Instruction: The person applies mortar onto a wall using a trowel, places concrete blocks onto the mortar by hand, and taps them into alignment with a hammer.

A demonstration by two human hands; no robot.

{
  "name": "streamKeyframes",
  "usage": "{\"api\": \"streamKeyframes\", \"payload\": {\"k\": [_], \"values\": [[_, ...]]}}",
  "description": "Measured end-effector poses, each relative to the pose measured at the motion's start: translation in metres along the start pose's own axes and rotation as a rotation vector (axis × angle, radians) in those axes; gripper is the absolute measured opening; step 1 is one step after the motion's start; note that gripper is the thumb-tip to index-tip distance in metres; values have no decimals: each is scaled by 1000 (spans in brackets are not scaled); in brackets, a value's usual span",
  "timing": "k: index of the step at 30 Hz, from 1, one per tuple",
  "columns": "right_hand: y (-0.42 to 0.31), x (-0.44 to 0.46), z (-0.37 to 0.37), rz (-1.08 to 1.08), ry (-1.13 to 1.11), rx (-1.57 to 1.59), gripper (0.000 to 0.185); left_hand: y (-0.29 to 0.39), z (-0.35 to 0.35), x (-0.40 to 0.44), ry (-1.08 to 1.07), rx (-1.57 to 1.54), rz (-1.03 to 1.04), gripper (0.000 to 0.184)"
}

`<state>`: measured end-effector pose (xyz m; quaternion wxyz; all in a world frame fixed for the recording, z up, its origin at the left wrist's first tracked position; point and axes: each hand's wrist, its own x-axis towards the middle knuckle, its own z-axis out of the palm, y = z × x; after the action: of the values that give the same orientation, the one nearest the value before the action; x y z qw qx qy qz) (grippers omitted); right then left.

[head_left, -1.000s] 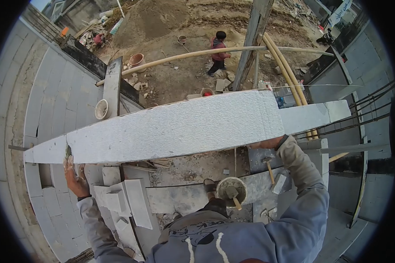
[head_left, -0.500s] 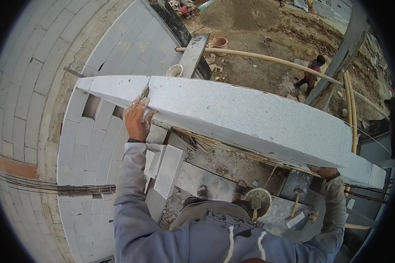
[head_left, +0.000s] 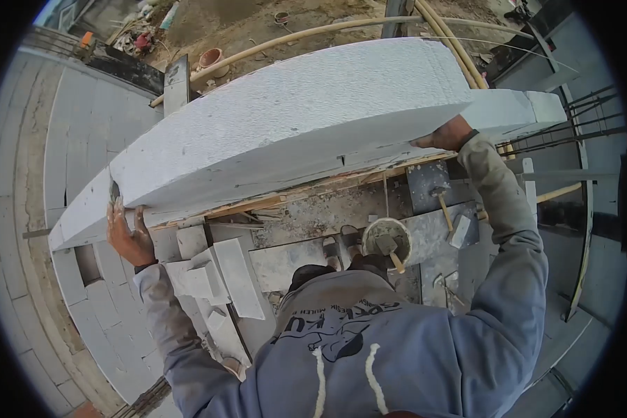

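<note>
In the head view, a long pale block (head_left: 292,104) is being held across the top of the masonry, between a short end block (head_left: 83,212) on the left and a lower block (head_left: 501,108) on the right. At the left end, its near edge is being met by the left hand (head_left: 131,240), which is being held open with fingers spread, close beside a gap (head_left: 114,188). Farther along, its underside edge is being touched by the right hand (head_left: 449,134); its fingers are being partly hidden, so how firmly they are closing cannot be told. As far as can be judged, the long block is already being lined up roughly with its neighbours, while the gap is being left open at its near part and no filling is being seen there; whether the block is being fully borne from below cannot be told. Beneath it, a timber strip (head_left: 258,202) is being shown along the near side. On the platform below, a trowel (head_left: 386,243) is being held in a bucket (head_left: 366,235), and neither it nor the hammer (head_left: 445,212) beside a loose block (head_left: 460,231) is being used.
</note>
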<state>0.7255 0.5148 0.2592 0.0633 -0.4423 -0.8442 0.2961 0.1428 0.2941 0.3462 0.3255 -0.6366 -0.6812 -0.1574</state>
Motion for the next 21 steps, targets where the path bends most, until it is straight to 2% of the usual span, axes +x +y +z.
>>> {"api": "streamKeyframes", "payload": {"k": [1,2,4,6,8,10,11,12,13,14,16,17,18,20,21], "values": [[3,-7,2,26,33,-133,63,8,-1,2,-5,80,-31,36],[6,-20,10,-100,241,-314,66,6,2,0,69,-62,54,32],[0,-56,18,29,438,-415,90,-2,7,-6,60,-59,47,34],[10,-102,22,181,526,-345,95,-8,10,-7,63,-47,44,35],[32,-162,46,420,668,-245,89,-16,12,-9,97,13,130,35],[57,-229,88,807,690,-119,84,-25,19,-13,123,-50,146,34],[66,-264,117,1014,651,-101,82,-24,18,-15,130,9,187,37],[49,-290,128,1219,453,91,82,-21,15,-17,139,72,223,39],[61,-325,172,1464,300,146,85,-17,13,-21,149,66,219,39],[68,-366,221,1514,170,192,84,-10,11,-28,162,110,175,43],[22,-401,259,1535,-322,302,82,8,5,-44,202,148,120,47],[47,-447,328,1477,-559,212,80,21,0,-55,183,138,32,51],[3,-443,317,1521,-490,179,72,32,-2,-69,160,125,-47,55],[15,-488,376,1555,-401,566,66,61,13,-112,110,-179,-240,56],[14,-489,383,1566,-385,610,66,73,30,-146,18,-300,-337,55]]}}
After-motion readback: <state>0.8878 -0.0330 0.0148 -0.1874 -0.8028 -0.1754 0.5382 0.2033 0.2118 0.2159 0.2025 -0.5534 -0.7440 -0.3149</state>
